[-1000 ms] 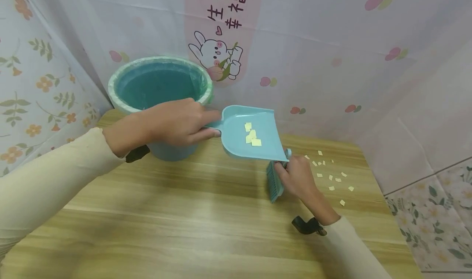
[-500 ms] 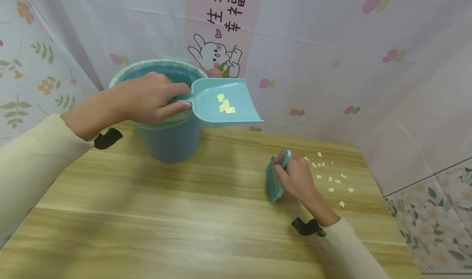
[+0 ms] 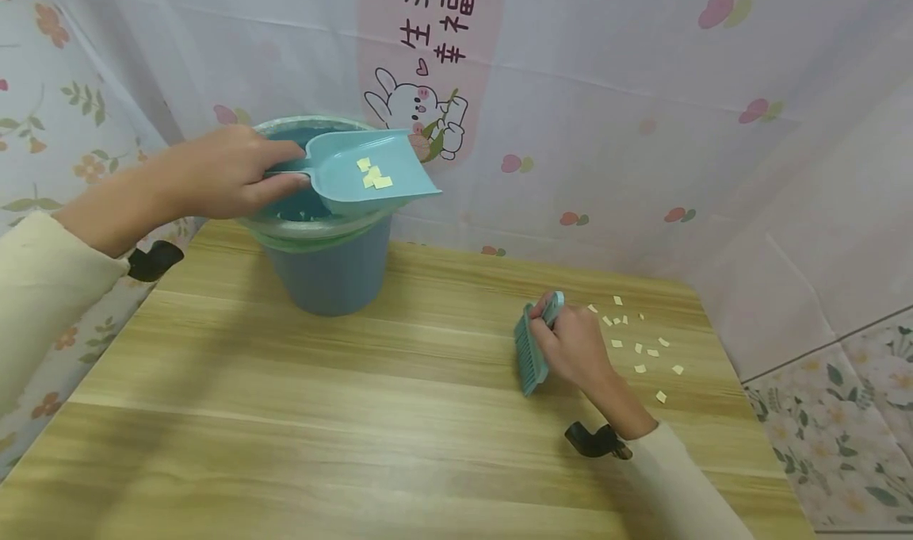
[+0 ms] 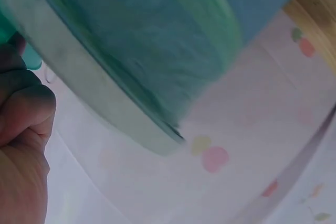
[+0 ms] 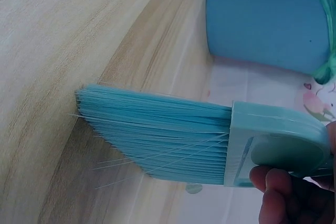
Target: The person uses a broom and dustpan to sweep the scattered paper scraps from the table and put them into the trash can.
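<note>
My left hand (image 3: 231, 171) grips the handle of a light blue dustpan (image 3: 338, 155), which overlaps the bin's opening in the head view. Several pale yellow paper scraps (image 3: 374, 177) lie together on its pan, which looks roughly level. The blue trash bin (image 3: 331, 274) has a green bag liner folded over its rim. In the right wrist view, the fingers of my right hand (image 3: 574, 342) are curled round the handle of a teal hand brush (image 5: 278, 145). Its bristles (image 5: 157, 135) point down with their tips at the table.
Several loose paper scraps (image 3: 639, 350) are scattered on the wooden table (image 3: 371, 437) to the right of the brush. A printed curtain (image 3: 571, 112) hangs directly behind the bin and table. White wall panels with a floral pattern (image 3: 849, 429) border the right side.
My left hand has carried the dustpan left and upward in the head view, from near the brush to over the bin. The right hand and brush have stayed nearly still.
</note>
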A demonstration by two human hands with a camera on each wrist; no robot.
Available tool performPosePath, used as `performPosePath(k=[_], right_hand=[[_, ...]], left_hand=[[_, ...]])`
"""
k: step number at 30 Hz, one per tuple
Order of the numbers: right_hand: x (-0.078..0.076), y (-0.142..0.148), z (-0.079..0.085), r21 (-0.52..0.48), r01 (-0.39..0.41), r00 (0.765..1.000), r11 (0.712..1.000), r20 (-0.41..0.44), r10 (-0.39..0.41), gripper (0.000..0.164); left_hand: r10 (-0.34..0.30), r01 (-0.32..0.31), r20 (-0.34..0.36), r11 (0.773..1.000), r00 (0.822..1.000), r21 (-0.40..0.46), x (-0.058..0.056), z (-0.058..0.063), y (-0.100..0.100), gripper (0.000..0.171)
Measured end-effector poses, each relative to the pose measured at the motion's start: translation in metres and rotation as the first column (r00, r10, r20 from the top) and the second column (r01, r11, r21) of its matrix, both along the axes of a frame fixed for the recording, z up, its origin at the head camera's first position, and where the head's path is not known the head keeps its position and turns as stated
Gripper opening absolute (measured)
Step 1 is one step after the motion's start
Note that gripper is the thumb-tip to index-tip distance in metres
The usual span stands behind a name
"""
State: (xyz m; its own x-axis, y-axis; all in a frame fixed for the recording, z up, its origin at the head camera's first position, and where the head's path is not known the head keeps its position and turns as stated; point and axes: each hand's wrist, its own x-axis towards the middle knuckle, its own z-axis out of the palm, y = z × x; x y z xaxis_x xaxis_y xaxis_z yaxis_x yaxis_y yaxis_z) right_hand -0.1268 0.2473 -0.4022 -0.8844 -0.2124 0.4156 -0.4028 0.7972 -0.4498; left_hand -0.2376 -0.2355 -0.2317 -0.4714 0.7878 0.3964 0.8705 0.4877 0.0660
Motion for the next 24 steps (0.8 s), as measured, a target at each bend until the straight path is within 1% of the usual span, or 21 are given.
performPosePath(k=[6,9,13,16,19,22,24], right_hand=[[-0.001,0.0,0.001,0.001,-0.005,1.0,1.0,-0.003,0.005,0.015],[-0.002,0.0,0.001,0.0,-0.008,1.0,1.0,-0.005,0.008,0.015],[-0.003,0.001,0.001,0.002,-0.009,1.0,1.0,-0.004,0.009,0.015],[-0.003,0.001,0.001,0.004,-0.006,1.0,1.0,-0.009,0.006,0.015],[-0.004,0.002,0.001,0.005,-0.006,1.0,1.0,-0.014,0.006,0.014],[-0.004,0.002,0.001,0.004,-0.007,1.0,1.0,-0.018,0.007,0.014],[-0.003,0.002,0.001,0.005,-0.007,1.0,1.0,-0.02,0.007,0.015]], left_hand=[[0.018,-0.018,-0.041,1.0,0.999,0.013,0.0,-0.008,-0.025,0.03],[0.053,-0.052,-0.053,0.999,0.997,0.01,0.0,-0.011,-0.036,0.034],[0.125,-0.126,-0.052,0.992,0.991,-0.018,-0.001,-0.009,-0.051,0.026],[0.162,-0.164,-0.048,0.986,0.986,-0.03,-0.001,-0.007,-0.061,0.023],[0.203,-0.205,-0.042,0.978,0.978,-0.041,0.0,-0.006,-0.068,0.027],[0.229,-0.232,-0.051,0.971,0.972,-0.053,0.001,-0.005,-0.072,0.032],[0.229,-0.233,-0.067,0.971,0.971,-0.056,0.001,-0.005,-0.072,0.035]])
